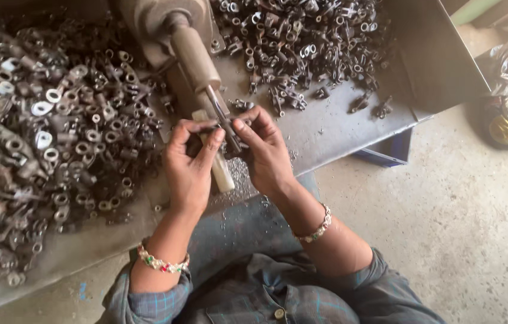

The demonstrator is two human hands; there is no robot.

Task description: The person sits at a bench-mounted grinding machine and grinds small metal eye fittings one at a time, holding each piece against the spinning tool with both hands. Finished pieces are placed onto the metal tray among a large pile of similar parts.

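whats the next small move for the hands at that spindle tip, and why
Probably ease the small metal part straight along the spindle: the left hand and right hand both pinch it right at the tip, so it seems lined up there.

A small dark metal part (228, 128) is held between the fingertips of the left hand (191, 162) and the right hand (266, 153), just above the edge of the grey metal table. The part is pressed against the thin tip of a machine spindle (221, 111), which comes down slanted from the upper left. Its exact shape cannot be told, because it is mostly covered by the fingers. It looks of the same dull, dark steel as the spindle tip.
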